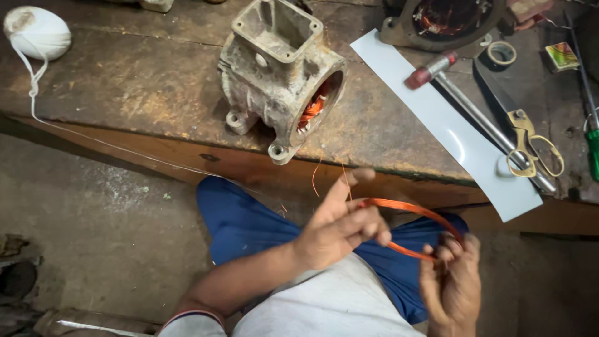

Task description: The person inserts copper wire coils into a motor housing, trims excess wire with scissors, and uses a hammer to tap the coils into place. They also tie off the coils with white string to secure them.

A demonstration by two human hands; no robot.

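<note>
The person's left hand and right hand hold a loop of orange copper wire between them, below the front edge of the worn wooden workbench, above the lap. The left fingers curl closed around one end of the loop; the right fingers pinch the other end. On the workbench, close to its front edge, stands a grimy grey metal motor housing with orange windings inside. Near the right end lie a white paper strip, a red-tipped metal rod and brass-handled scissors. A ball of white string sits at the far left corner.
</note>
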